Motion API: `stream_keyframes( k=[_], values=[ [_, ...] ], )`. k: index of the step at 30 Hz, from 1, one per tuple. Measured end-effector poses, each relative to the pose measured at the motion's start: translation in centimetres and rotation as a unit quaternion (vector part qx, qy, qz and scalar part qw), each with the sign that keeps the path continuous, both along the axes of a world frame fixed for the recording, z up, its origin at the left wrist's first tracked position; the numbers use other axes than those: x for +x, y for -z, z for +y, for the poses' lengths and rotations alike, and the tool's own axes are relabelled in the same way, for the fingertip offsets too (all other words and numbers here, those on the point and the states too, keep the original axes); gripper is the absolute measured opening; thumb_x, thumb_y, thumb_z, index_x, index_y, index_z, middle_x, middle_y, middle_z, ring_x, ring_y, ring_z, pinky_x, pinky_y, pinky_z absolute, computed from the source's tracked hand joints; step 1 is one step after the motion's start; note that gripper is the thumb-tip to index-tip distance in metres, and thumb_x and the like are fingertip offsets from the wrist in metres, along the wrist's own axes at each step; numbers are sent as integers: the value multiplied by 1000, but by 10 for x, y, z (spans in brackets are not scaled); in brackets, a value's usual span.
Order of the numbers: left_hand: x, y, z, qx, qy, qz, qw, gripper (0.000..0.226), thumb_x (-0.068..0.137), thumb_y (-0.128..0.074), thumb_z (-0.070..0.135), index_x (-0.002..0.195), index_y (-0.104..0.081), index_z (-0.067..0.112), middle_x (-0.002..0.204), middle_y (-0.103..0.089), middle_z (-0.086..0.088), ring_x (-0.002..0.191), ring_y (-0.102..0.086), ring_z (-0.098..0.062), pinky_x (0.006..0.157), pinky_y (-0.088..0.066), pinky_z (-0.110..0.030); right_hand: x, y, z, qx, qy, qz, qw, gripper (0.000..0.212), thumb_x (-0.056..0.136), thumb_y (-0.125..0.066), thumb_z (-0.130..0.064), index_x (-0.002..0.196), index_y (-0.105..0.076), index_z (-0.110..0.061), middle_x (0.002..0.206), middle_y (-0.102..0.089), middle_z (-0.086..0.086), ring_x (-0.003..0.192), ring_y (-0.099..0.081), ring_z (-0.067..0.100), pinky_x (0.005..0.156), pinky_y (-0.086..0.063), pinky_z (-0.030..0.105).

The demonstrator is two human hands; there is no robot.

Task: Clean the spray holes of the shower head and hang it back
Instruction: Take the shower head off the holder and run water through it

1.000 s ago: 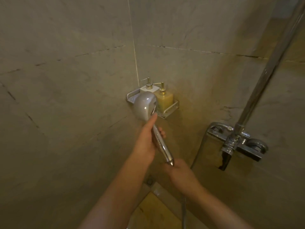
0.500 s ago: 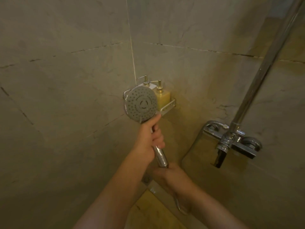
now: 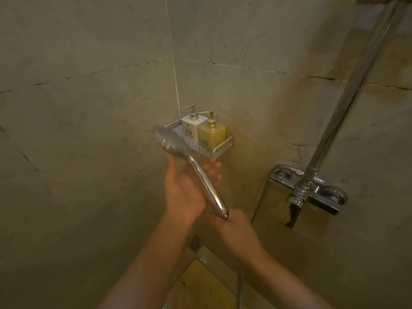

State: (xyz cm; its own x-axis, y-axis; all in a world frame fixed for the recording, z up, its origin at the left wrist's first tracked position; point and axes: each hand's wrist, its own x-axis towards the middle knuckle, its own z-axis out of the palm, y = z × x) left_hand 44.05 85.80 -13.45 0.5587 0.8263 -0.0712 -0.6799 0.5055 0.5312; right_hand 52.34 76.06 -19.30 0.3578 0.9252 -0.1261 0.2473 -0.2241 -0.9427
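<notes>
The chrome shower head point(image 3: 170, 142) is tilted edge-on in front of the wall corner, with its spray face turned away to the left and mostly hidden. Its handle slopes down to the right. My left hand point(image 3: 184, 192) lies under the handle with the palm up. The thumb reaches toward the head and the fingers stretch out behind the handle. My right hand point(image 3: 234, 226) grips the handle's lower end, where the hose point(image 3: 239, 284) joins.
A perforated metal corner shelf point(image 3: 223, 149) carries a white pump bottle point(image 3: 191, 129) and a yellow pump bottle point(image 3: 211, 136), just behind the head. The mixer tap point(image 3: 312, 190) and slanted riser pipe point(image 3: 356, 85) are at the right. A floor drain point(image 3: 195, 245) lies below.
The shower head has turned from facing me to edge-on and tilted left. My left hand let go of its curled grip and now lies flat under the handle. The right hand stays at the handle's end.
</notes>
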Motion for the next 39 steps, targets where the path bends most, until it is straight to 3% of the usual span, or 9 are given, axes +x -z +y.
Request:
stream_keyframes(
  k=[4, 8, 13, 16, 20, 25, 33, 37, 39],
  values=[
    [2, -2, -17, -18, -133, 97, 986, 50, 75, -68, 58, 104, -69, 18, 103, -68, -13, 100, -65, -30, 94, -49, -47, 8, -4, -1, 6, 42, -149, 988, 44, 91, -62, -42, 60, -48, -14, 55, -50, -8, 56, -45, 6, 53, -41, 35],
    [21, 13, -26, -22, -197, 221, 955, 40, 82, -81, 28, 111, -57, 17, 97, -67, -2, 85, -71, -20, 58, -57, -28, 4, -11, 2, -49, 32, -312, 948, 29, 96, -52, -40, 87, -61, -14, 92, -71, 8, 88, -65, 32, 62, -35, 36],
    [21, 21, -9, -153, -156, 214, 952, 36, 79, -82, 25, 73, -48, 18, 55, -40, 2, 43, -42, -13, 44, -43, -26, 13, -12, 4, -90, 8, -432, 897, 23, 93, -49, -36, 102, -61, -18, 101, -70, 8, 96, -66, 35, 67, -43, 35],
    [20, 22, -8, -162, -139, 207, 955, 41, 86, -74, 26, 64, -39, 22, 51, -27, 5, 40, -27, -10, 46, -30, -27, 6, 1, 5, -75, -28, -301, 950, 20, 88, -52, -31, 84, -61, -14, 82, -68, 5, 76, -64, 24, 60, -42, 38],
    [13, 19, -7, -87, -49, 224, 969, 46, 88, -63, 22, 54, -33, 23, 39, -20, 7, 31, -20, -10, 39, -23, -23, 1, 7, 6, -84, -81, 58, 991, 22, 76, -66, -24, 69, -55, -7, 63, -46, 4, 57, -38, 11, 54, -31, 33],
    [-2, 20, 5, 17, 157, 91, 983, 41, 85, -60, 18, 52, -34, 19, 34, -22, 6, 27, -21, -10, 35, -23, -18, 6, -1, 2, -173, -218, 294, 915, 43, 88, -62, -30, 55, -36, -26, 46, -25, -9, 35, -17, 4, 34, -11, 17],
    [-10, 3, -5, 142, 399, -153, 893, 17, 79, -55, 10, 74, -39, 13, 28, -26, 9, 20, -17, -5, 41, -30, -10, -14, -4, -4, -153, -510, 460, 710, 63, 83, -66, -38, 58, -13, -16, 47, -5, -4, 36, 1, 10, 37, 2, 18],
    [-12, 0, -1, 140, 403, -153, 891, 22, 83, -61, 17, 83, -40, 10, 37, -37, 2, 26, -33, -12, 39, -35, -16, -11, -4, 0, -139, -520, 491, 685, 51, 85, -63, -35, 57, -23, -20, 46, -10, -8, 35, 0, 8, 36, 3, 19],
    [-11, 1, 2, 140, 355, -91, 920, 28, 85, -66, 25, 86, -44, 7, 49, -45, -3, 39, -44, -16, 45, -40, -22, -5, -2, 3, -147, -479, 493, 711, 50, 86, -65, -34, 58, -25, -21, 47, -16, -9, 34, -9, 6, 35, 1, 20]
  ],
)
